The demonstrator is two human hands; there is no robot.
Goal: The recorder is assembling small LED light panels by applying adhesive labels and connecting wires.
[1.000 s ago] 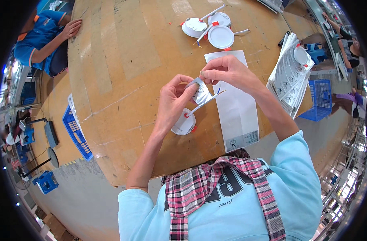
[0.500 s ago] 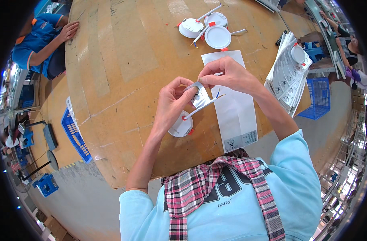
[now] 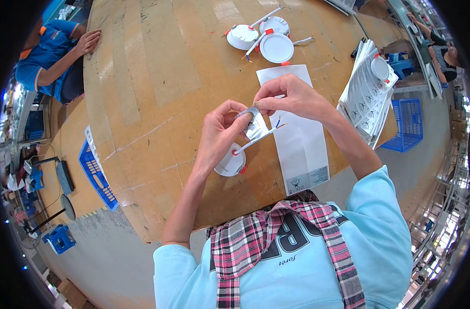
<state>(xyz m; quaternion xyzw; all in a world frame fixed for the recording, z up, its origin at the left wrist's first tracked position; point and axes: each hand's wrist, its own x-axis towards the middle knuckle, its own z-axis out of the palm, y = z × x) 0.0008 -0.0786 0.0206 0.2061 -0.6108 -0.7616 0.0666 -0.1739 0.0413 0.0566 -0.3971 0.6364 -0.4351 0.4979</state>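
My left hand (image 3: 220,130) pinches a small silvery label (image 3: 256,129) between thumb and fingers above the table. My right hand (image 3: 291,97) is closed, its thumb and fingertips pressed together at the label's upper edge. Just below my left hand lies a round white downlight (image 3: 229,165) with red clips and a white cable (image 3: 255,141) ending in bare coloured wires. A long white label sheet (image 3: 302,147), printed at its near end, runs under my right hand and wrist.
At the far side sit several white downlights (image 3: 276,48) with cables. A stack of printed sheets (image 3: 362,103) carries another downlight (image 3: 380,68) at the right. Blue crates (image 3: 407,126) stand beyond the table (image 3: 158,123). A person in blue (image 3: 52,56) rests a hand on its far-left edge.
Both hands stay almost in place on the silvery label. The view has shifted very slightly; nothing has been taken up or put down.
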